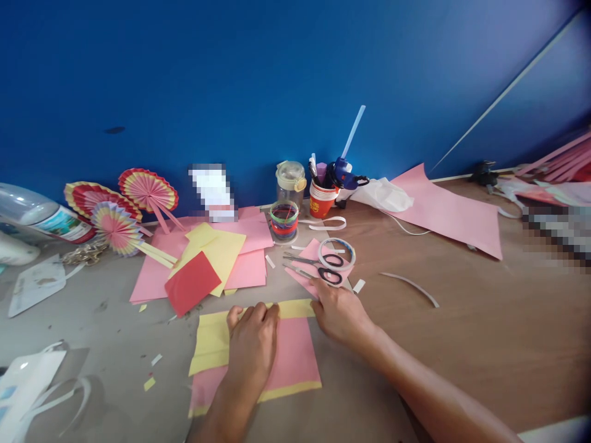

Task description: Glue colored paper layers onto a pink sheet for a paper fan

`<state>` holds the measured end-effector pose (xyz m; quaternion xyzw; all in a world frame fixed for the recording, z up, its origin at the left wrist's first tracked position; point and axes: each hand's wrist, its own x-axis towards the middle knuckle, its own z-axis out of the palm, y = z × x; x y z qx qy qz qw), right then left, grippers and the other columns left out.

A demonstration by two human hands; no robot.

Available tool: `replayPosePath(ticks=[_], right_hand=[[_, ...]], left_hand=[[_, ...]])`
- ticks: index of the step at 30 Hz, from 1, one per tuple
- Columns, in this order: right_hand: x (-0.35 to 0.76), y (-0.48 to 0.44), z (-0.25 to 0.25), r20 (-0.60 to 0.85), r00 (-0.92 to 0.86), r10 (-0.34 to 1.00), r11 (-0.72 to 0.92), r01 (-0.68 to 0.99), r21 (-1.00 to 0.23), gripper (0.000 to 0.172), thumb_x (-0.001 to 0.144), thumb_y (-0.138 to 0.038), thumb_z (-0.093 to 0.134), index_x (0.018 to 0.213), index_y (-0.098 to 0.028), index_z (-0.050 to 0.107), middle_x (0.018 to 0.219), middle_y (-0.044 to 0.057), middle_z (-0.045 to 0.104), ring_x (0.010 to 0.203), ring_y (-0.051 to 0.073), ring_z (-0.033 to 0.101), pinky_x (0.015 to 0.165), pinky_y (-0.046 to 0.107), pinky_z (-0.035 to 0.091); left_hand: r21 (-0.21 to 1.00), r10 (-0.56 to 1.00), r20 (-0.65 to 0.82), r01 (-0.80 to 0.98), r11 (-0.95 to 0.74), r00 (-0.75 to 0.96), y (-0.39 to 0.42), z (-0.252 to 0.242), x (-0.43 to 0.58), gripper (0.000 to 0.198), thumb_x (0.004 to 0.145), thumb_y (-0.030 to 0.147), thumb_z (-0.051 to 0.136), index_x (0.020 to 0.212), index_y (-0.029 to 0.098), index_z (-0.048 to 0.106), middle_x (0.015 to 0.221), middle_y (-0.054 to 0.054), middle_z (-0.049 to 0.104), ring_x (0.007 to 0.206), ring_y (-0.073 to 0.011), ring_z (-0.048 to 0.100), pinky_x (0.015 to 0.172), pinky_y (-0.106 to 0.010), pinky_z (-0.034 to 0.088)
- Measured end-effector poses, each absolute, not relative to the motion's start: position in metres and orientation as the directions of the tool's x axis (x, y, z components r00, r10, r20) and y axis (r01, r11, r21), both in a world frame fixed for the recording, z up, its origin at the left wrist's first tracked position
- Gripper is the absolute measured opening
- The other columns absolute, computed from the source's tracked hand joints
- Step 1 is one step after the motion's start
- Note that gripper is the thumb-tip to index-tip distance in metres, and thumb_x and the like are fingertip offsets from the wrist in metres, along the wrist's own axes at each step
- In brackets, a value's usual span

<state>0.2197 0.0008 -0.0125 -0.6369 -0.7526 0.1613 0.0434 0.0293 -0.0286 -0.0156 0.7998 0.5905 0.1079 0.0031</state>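
A pink and yellow paper sheet [295, 351] lies before me, its yellow side turned over in a band along the top and at the left. My left hand [253, 338] presses on it with curled fingers, knuckles at the top fold. At the sheet's upper right corner my right hand [339, 311] is closed, thumb against the paper's edge; its fingertips are partly hidden. Just beyond that hand, scissors [307, 259] with black handles lie on a pink paper piece [300, 271], a roll of clear tape [353, 252] overlapping their handles.
Pink sheets [249, 271], yellow paper [233, 243] and a red piece [194, 283] lie at centre left. Folded paper fans [150, 191] lean nearby. A clear jar [290, 175], ribbon rolls [284, 227] and a red cup [321, 203] with tools stand by the blue wall [295, 80].
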Motion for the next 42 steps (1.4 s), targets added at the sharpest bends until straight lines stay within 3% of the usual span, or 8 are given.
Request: replayPosePath(ticks=[4, 7, 13, 18, 24, 31, 37, 42], right_hand=[[0.213, -0.004, -0.007, 0.01, -0.371, 0.929, 0.356, 0.884, -0.304, 0.023, 0.084, -0.014, 0.045, 0.096, -0.019, 0.064, 0.075, 0.005, 0.064, 0.07, 0.019, 0.058, 0.065, 0.03, 0.032], [0.205, -0.007, -0.006, 0.006, -0.485, 0.874, 0.471, 0.846, -0.25, 0.023, 0.08, -0.011, 0.049, 0.092, -0.02, 0.067, 0.081, 0.007, 0.061, 0.071, 0.019, 0.054, 0.067, 0.032, 0.031], [0.206, -0.007, -0.005, -0.114, -0.47, 0.875, 0.443, 0.873, -0.202, 0.029, 0.079, -0.014, 0.051, 0.1, -0.024, 0.068, 0.087, 0.009, 0.059, 0.076, 0.021, 0.054, 0.069, 0.036, 0.032], [0.212, -0.003, 0.0, -0.149, -0.454, 0.878, 0.42, 0.882, -0.212, 0.027, 0.076, -0.012, 0.053, 0.092, -0.023, 0.071, 0.086, 0.008, 0.061, 0.08, 0.022, 0.055, 0.074, 0.038, 0.033], [0.224, 0.002, -0.005, 0.02, -0.38, 0.925, 0.376, 0.902, -0.211, 0.02, 0.074, -0.009, 0.051, 0.072, -0.016, 0.069, 0.078, 0.009, 0.059, 0.078, 0.021, 0.053, 0.073, 0.035, 0.033], [0.224, 0.002, -0.007, 0.319, -0.356, 0.878, 0.461, 0.807, -0.37, 0.039, 0.083, -0.007, 0.042, 0.116, -0.017, 0.061, 0.098, 0.009, 0.059, 0.093, 0.022, 0.048, 0.08, 0.034, 0.036], [0.213, -0.005, -0.005, 0.262, -0.422, 0.868, 0.492, 0.801, -0.34, 0.025, 0.084, -0.007, 0.045, 0.099, -0.016, 0.064, 0.096, 0.01, 0.061, 0.093, 0.023, 0.047, 0.078, 0.034, 0.035], [0.211, -0.006, -0.007, 0.284, -0.408, 0.868, 0.488, 0.808, -0.331, 0.026, 0.083, -0.006, 0.048, 0.102, -0.016, 0.063, 0.098, 0.009, 0.062, 0.095, 0.023, 0.048, 0.081, 0.035, 0.034]], left_hand=[[0.096, 0.934, 0.187, 0.941, -0.325, 0.303, -0.029, -0.018, 0.029, 0.025, 0.088, 0.01, 0.047, 0.096, 0.023, 0.067, 0.072, 0.0, 0.063, 0.071, -0.0158, 0.061, 0.088, -0.039, 0.026], [0.102, 0.937, 0.176, 0.941, -0.321, 0.301, -0.029, -0.016, 0.031, 0.026, 0.089, 0.01, 0.046, 0.097, 0.024, 0.067, 0.071, 0.001, 0.062, 0.071, -0.0162, 0.061, 0.087, -0.039, 0.027], [0.11, 0.944, 0.153, 0.945, -0.309, 0.291, -0.029, -0.011, 0.031, 0.024, 0.09, 0.014, 0.046, 0.098, 0.025, 0.066, 0.072, 0.001, 0.062, 0.071, -0.0166, 0.062, 0.087, -0.04, 0.026], [0.156, 0.953, 0.136, 0.944, -0.292, 0.272, -0.028, -0.011, 0.029, 0.023, 0.089, 0.014, 0.047, 0.094, 0.025, 0.067, 0.072, 0.0, 0.063, 0.071, -0.0166, 0.062, 0.087, -0.04, 0.026], [0.227, 0.951, 0.158, 0.928, -0.297, 0.266, -0.027, -0.017, 0.026, 0.026, 0.087, 0.012, 0.046, 0.094, 0.025, 0.067, 0.074, 0.0, 0.065, 0.073, -0.0162, 0.062, 0.087, -0.039, 0.026], [0.334, 0.93, 0.323, 0.898, -0.285, 0.175, -0.018, -0.02, 0.014, 0.025, 0.093, 0.02, 0.042, 0.091, 0.024, 0.067, 0.081, -0.001, 0.069, 0.079, -0.0163, 0.064, 0.089, -0.038, 0.027], [0.197, 0.933, 0.302, 0.945, -0.259, 0.193, -0.012, -0.018, -0.001, 0.028, 0.085, 0.018, 0.052, 0.109, 0.027, 0.063, 0.107, -0.005, 0.07, 0.105, -0.0249, 0.059, 0.1, -0.045, 0.023], [0.169, 0.949, 0.204, 0.946, -0.276, 0.24, -0.016, -0.016, 0.001, 0.028, 0.08, 0.013, 0.055, 0.102, 0.026, 0.064, 0.099, -0.005, 0.068, 0.102, -0.0262, 0.057, 0.101, -0.049, 0.023]])
